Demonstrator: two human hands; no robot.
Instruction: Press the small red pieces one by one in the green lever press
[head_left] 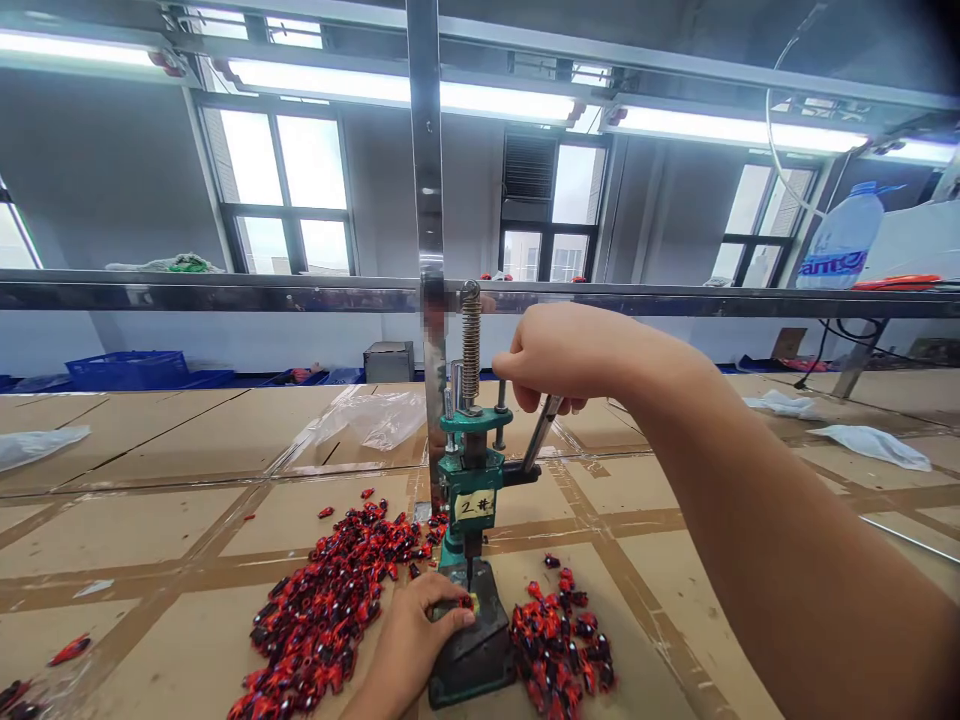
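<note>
A green hand press (466, 470) with a spring on top and a "2 #" label stands upright at the centre. My right hand (559, 355) is wrapped round its metal lever (541, 436), near the top. Down at the black base (480, 660), my left hand (420, 625) pinches a small red part (466, 601) under the press's thin punch. Fingertips hide most of that part. A large pile of red and black parts (330, 600) lies left of the press, and a smaller pile (562, 640) lies to its right.
Taped cardboard (187, 520) covers the table. A metal post (426, 150) rises behind the press and meets a horizontal rail (225, 292). Plastic film (382, 415) lies behind. Farther back are a blue crate (127, 370) and a large water bottle (844, 235) at the right.
</note>
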